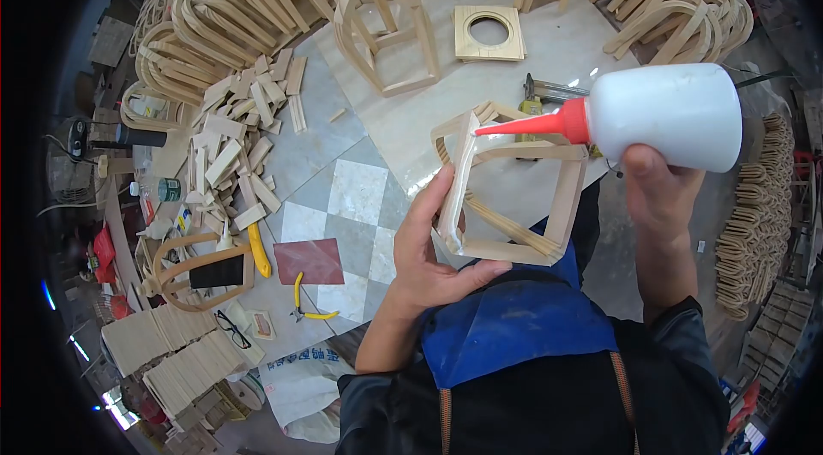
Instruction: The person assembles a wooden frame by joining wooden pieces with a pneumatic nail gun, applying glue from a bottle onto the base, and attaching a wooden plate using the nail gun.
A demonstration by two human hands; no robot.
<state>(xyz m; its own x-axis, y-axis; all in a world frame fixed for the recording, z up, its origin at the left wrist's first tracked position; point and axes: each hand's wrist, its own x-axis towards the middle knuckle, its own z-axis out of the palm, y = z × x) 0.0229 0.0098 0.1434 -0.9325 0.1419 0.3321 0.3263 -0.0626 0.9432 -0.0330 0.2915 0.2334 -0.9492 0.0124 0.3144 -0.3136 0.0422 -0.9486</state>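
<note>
My left hand (429, 249) grips a small pale wooden frame (569, 198) with a square end and curved bars, held over my lap. White glue (461, 176) runs along the frame's left bar. In my right hand (664, 189) is a white glue bottle (673, 112), tipped sideways with its red nozzle (536, 124) pointing left. The nozzle's tip is at the upper end of the glued bar; whether it touches I cannot tell. Just behind the frame lies a metal clamp (557, 90), partly hidden by the bottle and frame.
A standing arched frame (386, 26) and a square wooden plate with a hole (510, 39) are at the back. Many bent wood arches (223, 18) ring the table. On the left are loose wood blocks (227, 146), sandpaper (309, 261), pliers (300, 305) and a yellow-handled tool (258, 251).
</note>
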